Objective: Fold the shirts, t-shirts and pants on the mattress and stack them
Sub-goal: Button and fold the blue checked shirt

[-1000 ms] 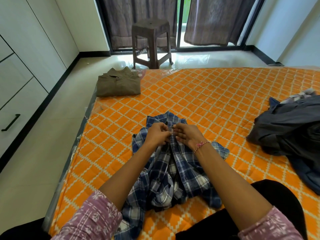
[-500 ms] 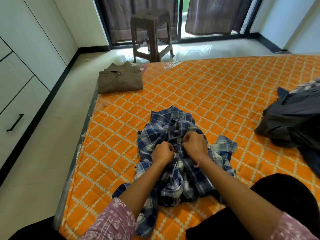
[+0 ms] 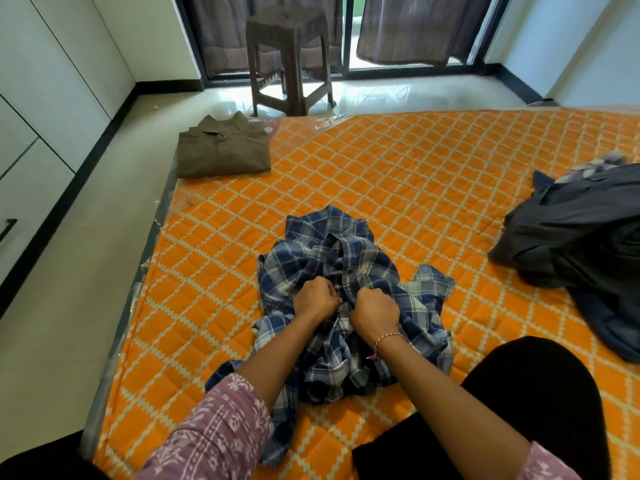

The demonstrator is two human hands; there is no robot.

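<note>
Your left hand [image 3: 317, 299] and right hand [image 3: 375, 311] both pinched the front placket of the plaid shirt [image 3: 349, 271], bunched mid-mattress [image 3: 415, 168] — probably buttoning. You did best keeping the edges aligned, then flattening it before folding.

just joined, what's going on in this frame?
A person sits on the orange mattress working on a blue plaid shirt that lies crumpled in front of them. The left hand and right hand each pinch the fabric along the shirt's front opening, close together. One brown shirt already lies folded at the mattress's far left corner. A dark clothes pile waits unfolded on the right.
</note>
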